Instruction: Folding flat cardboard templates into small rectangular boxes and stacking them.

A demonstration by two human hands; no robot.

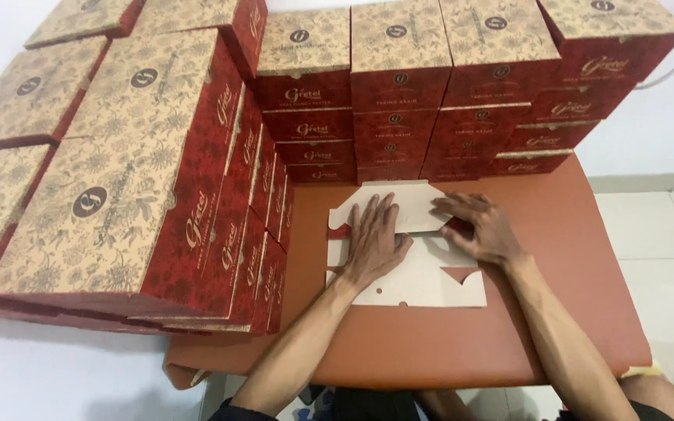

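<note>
Red boxes [399, 90] with tan floral lids stood stacked behind and left of the brown table [446, 343]. Both the left hand [372, 242] and right hand [481, 226] lay flat, fingers spread, pressing an unfolded pale cardboard blank [431, 284] mid-table.

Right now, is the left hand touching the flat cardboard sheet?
Touching. The head view shows the left hand lying palm-down, fingers spread, flat on the unfolded cardboard sheet, with no gap visible beneath it.
</note>
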